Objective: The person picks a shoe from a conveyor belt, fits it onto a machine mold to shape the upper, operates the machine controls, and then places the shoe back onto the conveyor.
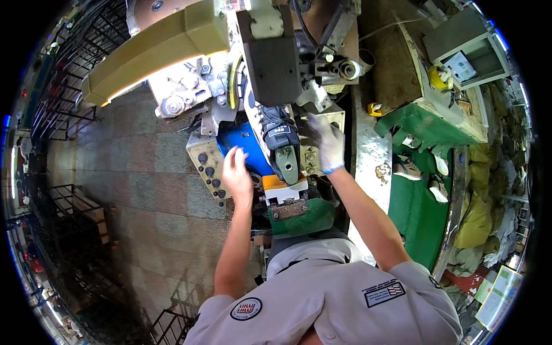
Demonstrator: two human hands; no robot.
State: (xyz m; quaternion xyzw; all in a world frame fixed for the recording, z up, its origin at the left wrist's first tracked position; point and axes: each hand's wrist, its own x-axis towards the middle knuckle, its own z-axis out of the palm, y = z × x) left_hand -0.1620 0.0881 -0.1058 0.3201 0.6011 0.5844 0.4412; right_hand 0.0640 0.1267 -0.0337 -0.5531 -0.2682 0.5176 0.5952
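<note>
The shoe (279, 127) sits at the machine (271, 69), apparently being positioned. The hands are apart: the left (237, 175) loosely open, the gloved right (329, 144) beside the shoe, its grip unclear to me. Aligning it seemingly calls for well-clear fingers.

Through one head-worn fisheye, I look steeply down from above and behind the left hand (237, 174) and right hand (330, 145), near both.

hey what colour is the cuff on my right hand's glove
Blue: the cuff edges the pale glove, seen in the head view.
</note>
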